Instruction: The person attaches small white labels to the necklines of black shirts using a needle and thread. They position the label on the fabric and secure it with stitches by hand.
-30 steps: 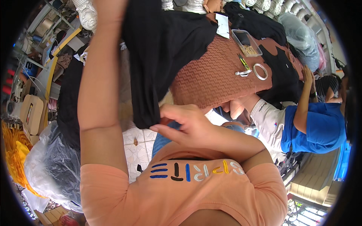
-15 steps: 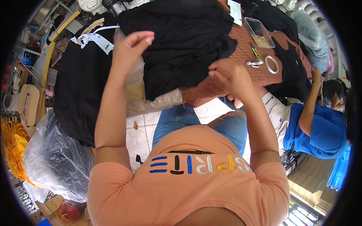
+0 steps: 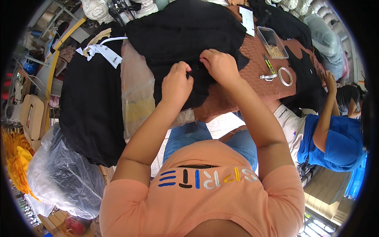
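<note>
Your left hand (image 3: 178,83) and right hand (image 3: 219,67) narrowly pinch the black garment (image 3: 179,41) near the front edge of the brown table (image 3: 256,93). It already lies spread; creases remain

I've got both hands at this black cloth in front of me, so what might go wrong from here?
The black cloth lies close to a yellow-green tool; if its tip is sharp, dragging the fabric sideways might snag it. A wide sweep of your right hand might also bump the clear box and scatter the gold-coloured bits inside.
</note>
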Demonstrator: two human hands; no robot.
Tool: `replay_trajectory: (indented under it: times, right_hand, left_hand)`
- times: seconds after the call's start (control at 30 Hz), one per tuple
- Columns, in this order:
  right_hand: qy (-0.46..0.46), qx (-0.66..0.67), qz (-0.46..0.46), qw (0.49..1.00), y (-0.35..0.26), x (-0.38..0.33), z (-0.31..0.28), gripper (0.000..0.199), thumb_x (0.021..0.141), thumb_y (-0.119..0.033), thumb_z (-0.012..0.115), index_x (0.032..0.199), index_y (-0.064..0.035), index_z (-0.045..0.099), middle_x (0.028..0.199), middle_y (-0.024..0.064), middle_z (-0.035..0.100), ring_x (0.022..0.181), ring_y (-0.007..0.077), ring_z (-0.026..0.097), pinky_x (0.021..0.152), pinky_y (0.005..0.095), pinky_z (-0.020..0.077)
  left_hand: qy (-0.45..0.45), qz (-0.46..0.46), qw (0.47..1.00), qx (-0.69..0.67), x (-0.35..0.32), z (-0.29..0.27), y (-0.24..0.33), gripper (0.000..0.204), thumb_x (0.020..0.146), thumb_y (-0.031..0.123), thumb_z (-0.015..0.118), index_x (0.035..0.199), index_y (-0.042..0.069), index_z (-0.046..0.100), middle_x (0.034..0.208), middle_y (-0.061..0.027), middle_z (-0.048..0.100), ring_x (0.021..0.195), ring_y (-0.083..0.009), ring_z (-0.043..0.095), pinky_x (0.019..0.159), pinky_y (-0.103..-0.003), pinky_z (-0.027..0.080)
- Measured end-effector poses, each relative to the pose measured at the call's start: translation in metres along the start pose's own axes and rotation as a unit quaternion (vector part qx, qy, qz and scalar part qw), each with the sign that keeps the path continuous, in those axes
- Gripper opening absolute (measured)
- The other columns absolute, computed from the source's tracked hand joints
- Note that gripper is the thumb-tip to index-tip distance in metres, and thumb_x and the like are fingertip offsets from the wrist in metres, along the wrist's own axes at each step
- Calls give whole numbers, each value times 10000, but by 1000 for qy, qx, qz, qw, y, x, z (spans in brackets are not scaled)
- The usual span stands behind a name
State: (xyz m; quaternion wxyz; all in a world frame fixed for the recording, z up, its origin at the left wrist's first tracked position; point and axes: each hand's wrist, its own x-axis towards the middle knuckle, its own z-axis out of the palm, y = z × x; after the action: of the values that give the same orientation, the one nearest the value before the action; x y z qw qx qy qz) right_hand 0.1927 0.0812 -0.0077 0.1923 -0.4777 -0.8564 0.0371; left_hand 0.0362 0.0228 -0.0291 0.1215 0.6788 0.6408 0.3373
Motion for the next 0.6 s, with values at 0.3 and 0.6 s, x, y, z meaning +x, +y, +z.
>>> replay_trajectory:
  times: [0.3,0.6]
  right_hand:
    - [102,102,-70,987,-19,4,-19,240,662,-51,659,898,-83,624,932,100,611,852,313,618,708,395,505]
    - [202,66,-60,975,-9,-4,-79,250,704,-42,635,929,-139,684,927,51,623,841,292,622,710,387,505]
  left_hand:
    - [67,76,987,-128,-2,-67,40,167,703,-19,658,837,54,592,765,-57,540,708,-183,550,638,-289,448]
    - [38,44,982,-179,1,-104,42,149,764,112,737,863,63,637,705,48,521,672,-45,474,617,-195,398]
